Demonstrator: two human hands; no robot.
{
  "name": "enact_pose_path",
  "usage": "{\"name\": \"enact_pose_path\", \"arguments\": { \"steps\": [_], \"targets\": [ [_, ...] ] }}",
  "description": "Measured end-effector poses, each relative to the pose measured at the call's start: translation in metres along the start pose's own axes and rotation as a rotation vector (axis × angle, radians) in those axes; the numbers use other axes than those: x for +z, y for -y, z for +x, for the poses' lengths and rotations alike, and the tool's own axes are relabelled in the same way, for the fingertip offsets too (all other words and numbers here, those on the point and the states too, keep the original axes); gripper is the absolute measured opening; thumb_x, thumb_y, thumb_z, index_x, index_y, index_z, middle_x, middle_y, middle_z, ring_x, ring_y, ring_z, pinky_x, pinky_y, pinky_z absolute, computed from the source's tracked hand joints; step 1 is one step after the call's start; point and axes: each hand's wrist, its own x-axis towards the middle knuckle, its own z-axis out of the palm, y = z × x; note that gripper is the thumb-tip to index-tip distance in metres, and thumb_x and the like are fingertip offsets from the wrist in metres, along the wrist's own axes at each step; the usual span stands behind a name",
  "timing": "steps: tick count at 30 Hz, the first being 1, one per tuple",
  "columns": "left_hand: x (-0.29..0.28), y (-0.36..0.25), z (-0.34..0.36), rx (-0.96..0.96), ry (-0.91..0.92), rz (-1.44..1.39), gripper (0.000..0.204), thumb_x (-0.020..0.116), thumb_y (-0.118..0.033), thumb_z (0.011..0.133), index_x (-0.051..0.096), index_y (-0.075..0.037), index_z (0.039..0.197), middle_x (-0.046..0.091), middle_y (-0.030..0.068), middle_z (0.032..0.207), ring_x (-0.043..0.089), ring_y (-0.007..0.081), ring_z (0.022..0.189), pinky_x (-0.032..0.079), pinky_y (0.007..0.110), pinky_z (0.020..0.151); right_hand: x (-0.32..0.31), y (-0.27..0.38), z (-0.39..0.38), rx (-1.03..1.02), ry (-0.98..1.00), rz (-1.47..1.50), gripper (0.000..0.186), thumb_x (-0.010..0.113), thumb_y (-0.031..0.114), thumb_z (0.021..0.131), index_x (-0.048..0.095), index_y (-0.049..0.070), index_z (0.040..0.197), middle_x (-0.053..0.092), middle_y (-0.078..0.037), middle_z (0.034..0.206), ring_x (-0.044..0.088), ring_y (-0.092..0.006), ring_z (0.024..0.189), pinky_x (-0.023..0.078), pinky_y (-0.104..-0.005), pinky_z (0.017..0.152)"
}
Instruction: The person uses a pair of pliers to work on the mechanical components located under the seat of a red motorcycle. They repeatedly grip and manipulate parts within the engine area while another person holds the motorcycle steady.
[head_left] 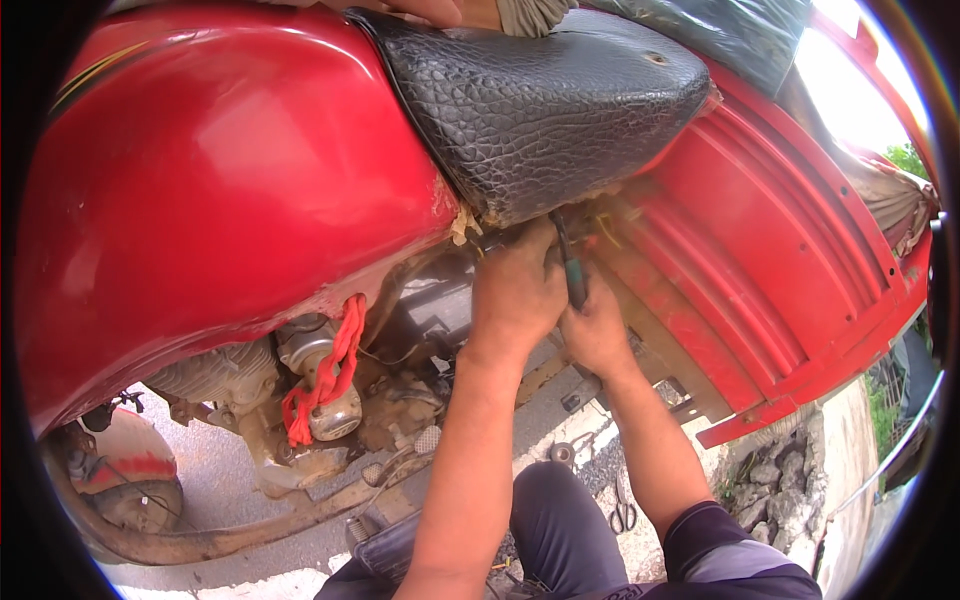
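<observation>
Both my hands reach in under the black leather-look seat [560, 100] of a red motor vehicle. My left hand [515, 290] is closed, its fingertips hidden below the seat's lower edge; what they hold cannot be made out. Beside it, my right hand [598, 325] grips a tool with a black and green handle [574, 280]. The tool's far end disappears under the seat, so its kind does not show. Thin yellow wires [608, 230] hang just to the right of the hands.
The red fuel tank [240, 180] bulges at the left, above the engine [225, 375]. A red cloth strip [335, 375] is tied near it. Ribbed red bodywork [730, 240] spans the right. Scissors [623, 515] lie on the ground. Another person's hand [430, 10] rests by the seat.
</observation>
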Motion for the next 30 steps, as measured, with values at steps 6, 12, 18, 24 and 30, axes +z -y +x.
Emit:
{"name": "enact_pose_path", "arguments": {
  "steps": [6,12,18,24,30],
  "targets": [
    [0.030,0.005,0.010,0.133,-0.206,0.117,0.027,0.060,-0.014,0.089,0.065,-0.001,0.112,0.070,0.0279,0.099,0.068,0.0469,0.092,0.055,0.053,0.081,-0.015,-0.013,0.001,0.089,-0.380,0.200,0.032,0.059,0.008,0.091,0.059,0.000,0.122,0.068,-0.017,0.096,0.068,-0.0283,0.092,0.054,-0.0405,0.086],
    [0.013,0.006,-0.003,-0.029,-0.068,-0.028,0.027,0.059,-0.012,0.092,0.062,-0.003,0.117,0.070,0.0258,0.102,0.068,0.0447,0.097,0.052,0.051,0.087,-0.036,-0.022,-0.033,0.039,-0.559,0.562,0.040,0.056,0.001,0.090,0.050,0.003,0.129,0.059,-0.007,0.104,0.061,-0.0177,0.097,0.049,-0.0342,0.092],
    [0.021,0.003,-0.024,-0.015,-0.171,-0.029,0.035,0.056,-0.016,0.097,0.058,-0.001,0.129,0.069,0.0241,0.114,0.068,0.0456,0.101,0.054,0.049,0.089,-0.031,-0.029,-0.057,-0.030,-0.424,0.803,0.053,0.055,0.003,0.087,0.045,0.001,0.139,0.058,-0.009,0.114,0.061,-0.0225,0.110,0.048,-0.0397,0.100],
    [0.040,0.007,-0.043,0.032,-0.368,0.140,0.035,0.060,-0.012,0.097,0.057,-0.001,0.130,0.069,0.0244,0.119,0.071,0.0439,0.100,0.057,0.043,0.082,-0.047,-0.027,-0.075,0.031,-0.311,1.153,0.064,0.067,0.012,0.080,0.045,0.002,0.140,0.059,-0.011,0.110,0.060,-0.0259,0.107,0.049,-0.0448,0.099],
    [0.060,0.025,-0.065,-0.171,-0.403,-0.073,0.027,0.064,-0.011,0.103,0.059,0.006,0.123,0.077,0.0150,0.102,0.074,0.0159,0.080,0.056,0.026,0.063,-0.096,-0.049,-0.150,0.016,0.196,1.238,0.055,0.081,0.018,0.079,0.056,0.003,0.125,0.060,-0.010,0.097,0.061,-0.0280,0.099,0.050,-0.0448,0.092]
  ]
}}
